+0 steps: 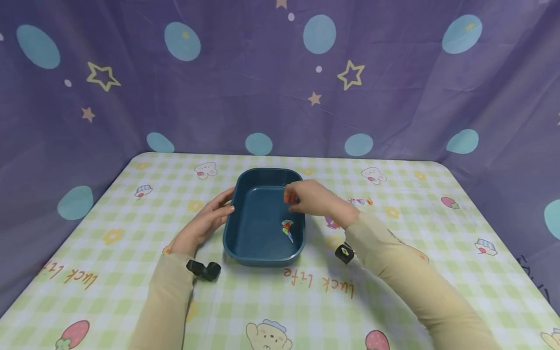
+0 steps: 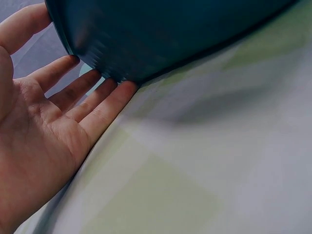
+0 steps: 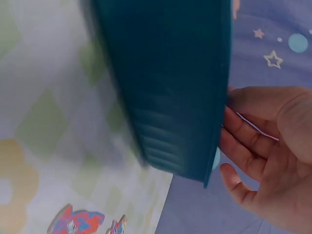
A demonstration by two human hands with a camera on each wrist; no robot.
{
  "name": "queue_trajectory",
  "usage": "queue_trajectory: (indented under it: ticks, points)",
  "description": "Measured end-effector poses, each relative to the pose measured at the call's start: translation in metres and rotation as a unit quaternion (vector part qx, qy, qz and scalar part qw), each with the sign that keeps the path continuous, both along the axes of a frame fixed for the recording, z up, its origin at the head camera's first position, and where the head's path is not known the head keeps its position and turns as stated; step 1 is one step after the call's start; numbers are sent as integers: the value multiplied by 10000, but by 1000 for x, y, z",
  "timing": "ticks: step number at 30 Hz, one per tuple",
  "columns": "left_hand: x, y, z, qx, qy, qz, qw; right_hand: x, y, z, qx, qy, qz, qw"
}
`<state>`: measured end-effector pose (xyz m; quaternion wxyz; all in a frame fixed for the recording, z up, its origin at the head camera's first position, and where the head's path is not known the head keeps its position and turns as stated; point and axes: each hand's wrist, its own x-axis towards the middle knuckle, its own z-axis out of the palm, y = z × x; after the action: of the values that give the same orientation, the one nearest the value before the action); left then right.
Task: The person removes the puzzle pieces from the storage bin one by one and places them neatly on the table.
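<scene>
A deep teal rectangular tray [image 1: 262, 214] stands on the table. My left hand [image 1: 207, 221] is at its left side; in the left wrist view its fairly straight fingers [image 2: 109, 105] touch the outer wall and the thumb is at the rim. Above the tray's right rim is my right hand [image 1: 310, 197], with curled fingers. In the right wrist view, a thin white edge [image 3: 256, 127] shows between the fingers of that hand; the rest of this flat piece is hidden. Inside the tray, toward the near right, lies a small colourful flat piece [image 1: 287, 230].
Right of the tray, partly behind the right wrist, lie a red-and-blue flat piece [image 1: 331, 222] and small colourful pieces [image 1: 360, 201]. A green checked cloth [image 1: 245, 296] with printed figures covers the table. A purple curtain [image 1: 271, 97] hangs behind the table's far edge.
</scene>
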<state>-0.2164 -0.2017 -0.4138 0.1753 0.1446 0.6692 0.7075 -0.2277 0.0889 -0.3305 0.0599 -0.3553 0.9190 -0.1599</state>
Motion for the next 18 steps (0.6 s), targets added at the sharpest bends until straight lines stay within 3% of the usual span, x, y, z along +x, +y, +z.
queue_trajectory:
  ticks: [7,18]
  points:
    - [-1,-1,0,0,32,-37,10000,-2,-18,-7,767,-17,417,9962]
    - [-2,-2,-1,-28,-52,0,10000,-5,-35,-16,1710,-287,372,9842]
